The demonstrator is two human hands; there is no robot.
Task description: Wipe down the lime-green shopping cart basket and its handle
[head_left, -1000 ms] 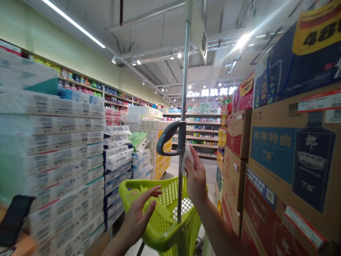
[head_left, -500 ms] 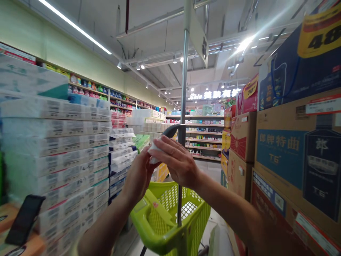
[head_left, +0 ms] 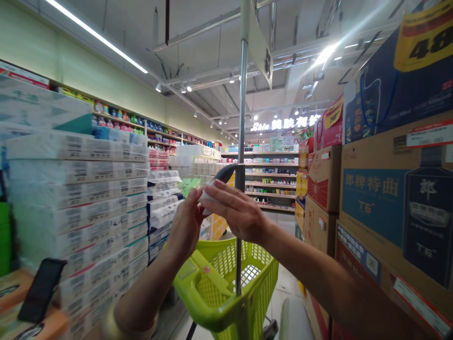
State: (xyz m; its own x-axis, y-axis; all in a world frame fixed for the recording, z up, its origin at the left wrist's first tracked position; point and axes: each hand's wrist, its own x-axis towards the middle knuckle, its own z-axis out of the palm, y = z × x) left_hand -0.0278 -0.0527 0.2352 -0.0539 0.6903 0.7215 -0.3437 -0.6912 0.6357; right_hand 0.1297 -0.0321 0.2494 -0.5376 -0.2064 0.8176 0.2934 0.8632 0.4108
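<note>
Both my hands meet in the middle of the view, above a lime-green shopping basket cart (head_left: 208,314). A crumpled white tissue (head_left: 205,196) is pressed between them. My left hand (head_left: 187,222) is closed, its thumb and fingers against the tissue. From the right, my right hand (head_left: 240,208) closes over the tissue with its fingers bent together. Behind the right fingers, a dark grey curved handle (head_left: 224,174) juts from a metal pole (head_left: 243,94) rising at the cart; the handle's lower end is hidden by my hands.
Tall stacks of white wrapped packs (head_left: 102,186) stand on the left, with a black phone (head_left: 42,290) before them. Cardboard cartons (head_left: 371,203) are piled along the right side. Shelves of goods (head_left: 271,184) cross the far end of the aisle.
My hands stay together on the tissue, with the right fingers shifted slightly. Less of the tissue shows now. The view has moved a little, so the pole sits slightly further left.
</note>
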